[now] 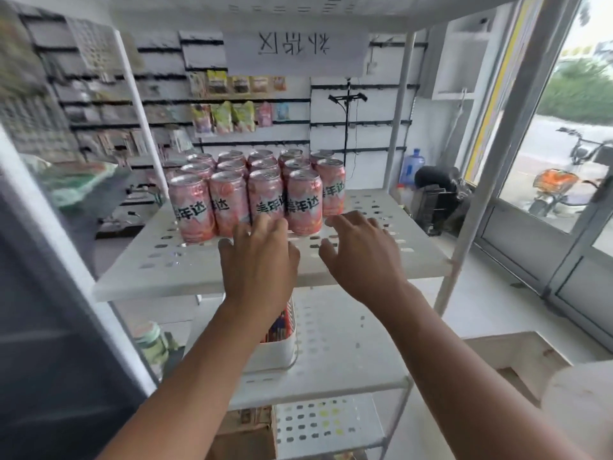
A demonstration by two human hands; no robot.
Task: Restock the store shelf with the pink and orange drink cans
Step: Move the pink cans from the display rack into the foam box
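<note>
Several pink and orange drink cans (265, 190) stand upright in tight rows on the white perforated shelf (172, 260), toward its back left. My left hand (258, 260) hovers over the shelf's front, fingers spread, fingertips just in front of the front-row cans and holding nothing. My right hand (361, 257) is beside it to the right, also open with fingers apart, over bare shelf and just right of the front row. Whether either hand touches a can I cannot tell.
A lower shelf (348, 353) carries a white bin (275, 353) of packaged goods. A cardboard box (245, 433) sits below. The rack's upright post (491, 167) stands at right, with glass doors beyond. A paper sign (295, 51) hangs above. Snack packets (232, 117) hang on the back wall.
</note>
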